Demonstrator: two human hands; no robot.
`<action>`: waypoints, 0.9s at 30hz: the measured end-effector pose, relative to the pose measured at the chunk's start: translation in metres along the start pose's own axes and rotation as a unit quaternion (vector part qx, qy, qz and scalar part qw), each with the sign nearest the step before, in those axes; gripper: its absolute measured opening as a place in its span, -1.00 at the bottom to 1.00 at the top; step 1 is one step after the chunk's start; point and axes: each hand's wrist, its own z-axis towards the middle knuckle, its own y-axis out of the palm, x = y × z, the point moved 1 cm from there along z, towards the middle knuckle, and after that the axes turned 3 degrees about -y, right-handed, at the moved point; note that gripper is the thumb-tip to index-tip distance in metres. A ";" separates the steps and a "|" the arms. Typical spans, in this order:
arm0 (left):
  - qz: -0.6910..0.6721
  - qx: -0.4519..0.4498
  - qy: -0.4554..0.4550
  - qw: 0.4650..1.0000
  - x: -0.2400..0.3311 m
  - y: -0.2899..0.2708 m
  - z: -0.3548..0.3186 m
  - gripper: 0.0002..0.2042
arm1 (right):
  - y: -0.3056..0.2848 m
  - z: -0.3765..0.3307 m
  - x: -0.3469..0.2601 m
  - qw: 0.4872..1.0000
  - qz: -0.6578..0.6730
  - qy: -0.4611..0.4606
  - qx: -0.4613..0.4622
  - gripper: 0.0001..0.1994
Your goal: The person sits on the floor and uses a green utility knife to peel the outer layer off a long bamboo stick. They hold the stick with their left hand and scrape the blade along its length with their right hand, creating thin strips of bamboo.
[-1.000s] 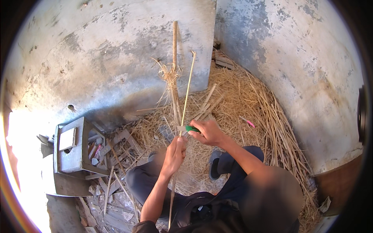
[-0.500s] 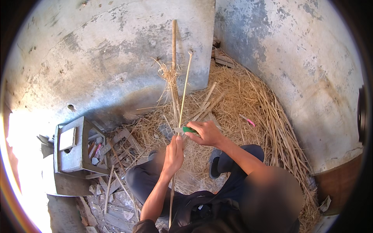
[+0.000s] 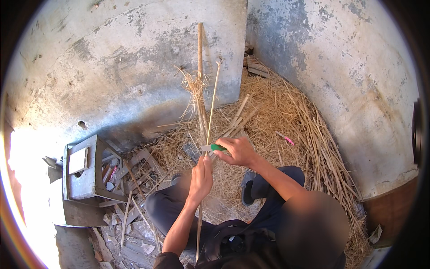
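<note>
A long, thin, pale strip (image 3: 212, 107), looking like split bamboo or cane, runs from near the wall down past my lap. My left hand (image 3: 200, 178) is closed round it, thumb uppermost, just below the blade. In my right hand (image 3: 238, 151) is a green-handled knife (image 3: 218, 147), its short flat blade lying across the strip. Blade and strip appear to touch. Just left of the strip, a thicker wooden pole (image 3: 200, 51) leans against the wall with a tuft of curled shavings (image 3: 195, 85) caught on it.
Straw-like shavings (image 3: 268, 107) cover the floor ahead, with long strips (image 3: 320, 148) heaped along the right wall. A pink-handled tool (image 3: 285, 138) lies among them. At left stands a worn wooden box (image 3: 87, 172) holding small items, beside scrap wood (image 3: 134, 242). My bent legs flank the strip.
The knife and my right hand have shifted very slightly up along the strip, and the blade's flat face shows more. My left hand stays almost in place.
</note>
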 end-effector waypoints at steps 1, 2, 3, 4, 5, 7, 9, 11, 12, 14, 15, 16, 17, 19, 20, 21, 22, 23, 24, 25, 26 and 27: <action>0.000 0.002 0.002 1.000 -0.001 0.001 0.000 -0.57 | 0.001 0.000 0.001 1.000 -0.003 -0.004 0.005 -0.71; 0.003 0.004 0.010 1.000 -0.001 0.001 0.000 -0.58 | 0.002 0.000 0.003 1.000 -0.007 -0.008 0.011 -0.71; 0.005 0.005 0.017 1.000 -0.001 0.001 0.001 -0.59 | 0.002 -0.001 0.005 1.000 -0.010 -0.012 0.016 -0.71; 0.008 0.007 0.025 1.000 -0.002 0.001 0.001 -0.60 | 0.001 0.000 0.005 1.000 -0.011 -0.013 0.012 -0.71; 0.005 0.007 0.026 1.000 -0.002 0.001 0.001 -0.61 | 0.001 0.000 0.004 1.000 -0.013 -0.013 0.008 -0.72; 0.001 0.007 0.029 1.000 -0.003 0.001 0.001 -0.62 | 0.002 0.000 0.005 0.999 -0.017 -0.022 0.015 -0.71; 0.001 0.005 0.024 1.000 -0.003 0.002 0.001 -0.62 | 0.005 -0.001 0.008 0.998 -0.023 -0.037 0.038 -0.69; 0.001 0.004 0.023 1.000 -0.002 0.001 0.001 -0.62 | 0.005 -0.001 0.008 0.999 -0.022 -0.035 0.034 -0.69; 0.001 0.003 0.025 1.000 -0.001 0.001 0.000 -0.62 | 0.005 0.000 0.008 0.999 -0.021 -0.034 0.032 -0.69; 0.000 0.001 0.027 1.000 0.000 0.001 0.000 -0.62 | 0.006 -0.001 0.010 0.999 -0.020 -0.033 0.033 -0.69; 0.000 0.000 0.027 1.000 0.000 0.001 0.000 -0.62 | 0.006 -0.001 0.011 0.999 -0.019 -0.032 0.033 -0.69; 0.000 0.000 0.026 1.000 0.000 0.001 -0.001 -0.62 | 0.006 -0.001 0.012 0.999 -0.015 -0.030 0.036 -0.69; 0.002 -0.001 0.025 1.000 0.001 0.001 -0.001 -0.63 | 0.006 0.000 0.012 0.999 -0.011 -0.028 0.040 -0.69; 0.006 -0.004 0.024 1.000 0.004 0.000 -0.002 -0.64 | 0.006 0.000 0.013 0.998 -0.011 -0.033 0.047 -0.68; 0.011 -0.003 0.027 1.000 0.003 0.001 -0.002 -0.65 | 0.006 0.000 0.015 0.998 -0.016 -0.040 0.051 -0.67; 0.016 -0.002 0.029 0.999 0.002 0.002 -0.003 -0.66 | 0.006 -0.001 0.017 0.997 -0.021 -0.047 0.055 -0.66; 0.022 -0.001 0.031 0.999 0.001 0.003 -0.005 -0.67 | 0.001 0.001 0.029 0.999 -0.019 0.022 0.041 -0.64; 0.038 -0.002 0.064 0.997 -0.003 0.007 -0.008 -0.68 | -0.009 0.004 0.050 0.995 -0.018 0.091 0.028 -0.63; 0.055 -0.003 0.097 0.994 -0.008 0.010 -0.014 -0.69 | -0.018 0.007 0.068 0.987 -0.017 0.159 0.014 -0.62; 0.069 -0.008 0.130 0.989 -0.011 0.014 -0.019 -0.70 | -0.027 0.005 0.082 0.984 -0.003 0.173 0.035 -0.60; 0.074 -0.015 0.118 0.990 -0.009 0.014 -0.020 -0.73 | -0.038 0.006 0.096 0.981 0.009 0.183 0.057 -0.58; 0.063 -0.033 0.083 0.994 -0.007 0.012 -0.020 -0.72 | -0.046 0.003 0.105 0.978 0.022 0.193 0.079 -0.56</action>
